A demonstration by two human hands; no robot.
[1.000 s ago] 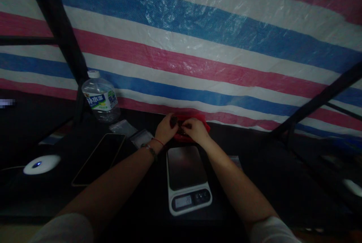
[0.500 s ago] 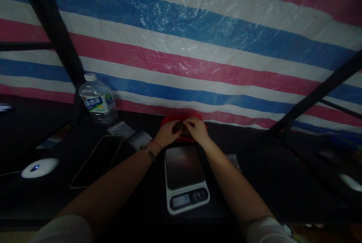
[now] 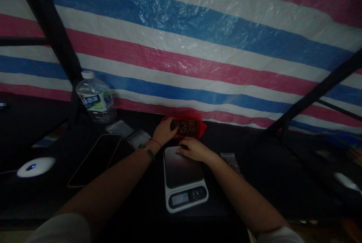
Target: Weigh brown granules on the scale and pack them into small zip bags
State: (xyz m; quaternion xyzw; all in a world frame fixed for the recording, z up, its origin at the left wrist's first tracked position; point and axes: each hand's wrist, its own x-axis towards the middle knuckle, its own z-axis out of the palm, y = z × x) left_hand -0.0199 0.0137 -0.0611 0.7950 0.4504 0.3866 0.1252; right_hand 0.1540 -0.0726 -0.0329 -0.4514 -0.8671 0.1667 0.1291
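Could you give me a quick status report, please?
Left hand on red bag of beans. Right hand over scale. Nothing blocking.

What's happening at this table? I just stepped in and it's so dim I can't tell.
A person sits at a dark table. Their left hand rests at the rim of a red bag of small brown pieces, while the right hand lies on the far edge of a kitchen scale. A phone, a water bottle and small clear bags lie to the left.

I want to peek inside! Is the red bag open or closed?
Open. The red bag gapes at the top, and small brown pieces show inside it. The left hand is at its open edge.
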